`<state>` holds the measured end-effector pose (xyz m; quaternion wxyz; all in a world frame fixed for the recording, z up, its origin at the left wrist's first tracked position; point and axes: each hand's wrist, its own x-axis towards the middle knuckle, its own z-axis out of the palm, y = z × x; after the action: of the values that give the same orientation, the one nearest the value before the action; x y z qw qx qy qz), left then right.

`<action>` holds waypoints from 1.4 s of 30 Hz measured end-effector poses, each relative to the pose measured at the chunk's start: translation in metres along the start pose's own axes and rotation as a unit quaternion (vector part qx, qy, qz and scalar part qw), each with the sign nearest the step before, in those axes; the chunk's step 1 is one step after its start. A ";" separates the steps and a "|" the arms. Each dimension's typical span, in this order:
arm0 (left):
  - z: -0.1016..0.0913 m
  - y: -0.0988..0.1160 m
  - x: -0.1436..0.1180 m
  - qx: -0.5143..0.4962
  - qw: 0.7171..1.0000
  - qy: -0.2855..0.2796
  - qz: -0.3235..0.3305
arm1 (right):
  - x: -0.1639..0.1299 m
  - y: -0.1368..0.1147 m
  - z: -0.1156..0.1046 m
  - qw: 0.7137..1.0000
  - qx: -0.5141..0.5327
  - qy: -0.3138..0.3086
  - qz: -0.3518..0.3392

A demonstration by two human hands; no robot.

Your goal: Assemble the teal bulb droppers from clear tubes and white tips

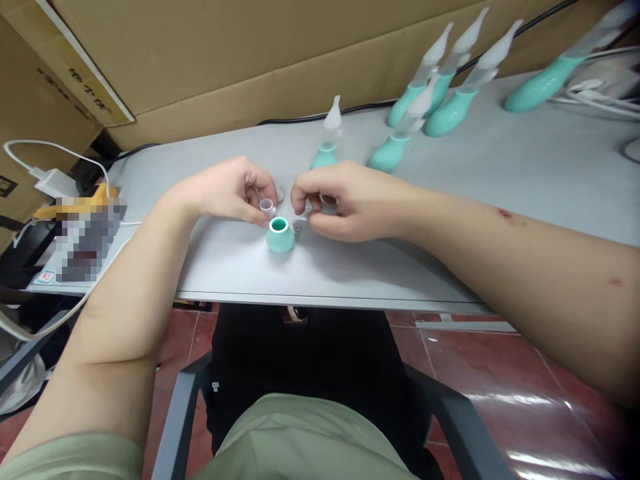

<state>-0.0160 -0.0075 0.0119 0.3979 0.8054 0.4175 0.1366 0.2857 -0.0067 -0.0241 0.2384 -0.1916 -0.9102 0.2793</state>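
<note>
Sitting close at the counter (pixel 350 280) edge, the teal bulb (pixel 280 235) is standing upright; the left hand (pixel 227 190) is pinching a clear cap (pixel 267 206) at its 11 o'clock, the right hand (pixel 345 200) clamped on a small part; lowering squarely looks wise.

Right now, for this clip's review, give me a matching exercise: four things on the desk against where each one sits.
Things:
1. small clear cap
2. teal bulb
3. white charger
4. finished teal pieces with clear tips

Places:
A. far right of the grey table, near the cardboard
B. pinched in the left hand
C. on the table below both hands, open mouth up
D. far left edge, cable attached

Pairs: 1-B, 2-C, 3-D, 4-A
</note>
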 end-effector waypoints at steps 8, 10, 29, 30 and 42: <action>0.000 0.000 0.000 0.022 0.999 -0.019 0.014 | -0.003 -0.007 0.017 0.991 0.079 -0.006 -0.111; -0.002 0.000 -0.002 0.004 1.000 -0.014 0.013 | -0.002 -0.007 0.022 0.992 0.063 -0.007 -0.111; 0.000 -0.027 0.010 0.112 0.986 0.111 0.059 | 0.018 0.028 0.018 0.947 0.116 0.298 -0.018; 0.002 -0.026 0.011 0.098 0.989 0.098 0.059 | 0.018 0.031 0.020 0.951 0.119 0.286 -0.008; -0.008 -0.019 0.008 0.100 0.974 0.204 -0.016 | 0.021 0.023 0.029 0.967 0.119 0.195 0.114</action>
<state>-0.0264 0.0090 0.0019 0.2245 0.7893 0.5143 0.2491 0.2576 0.0093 -0.0524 0.3993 -0.3153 -0.7781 0.3684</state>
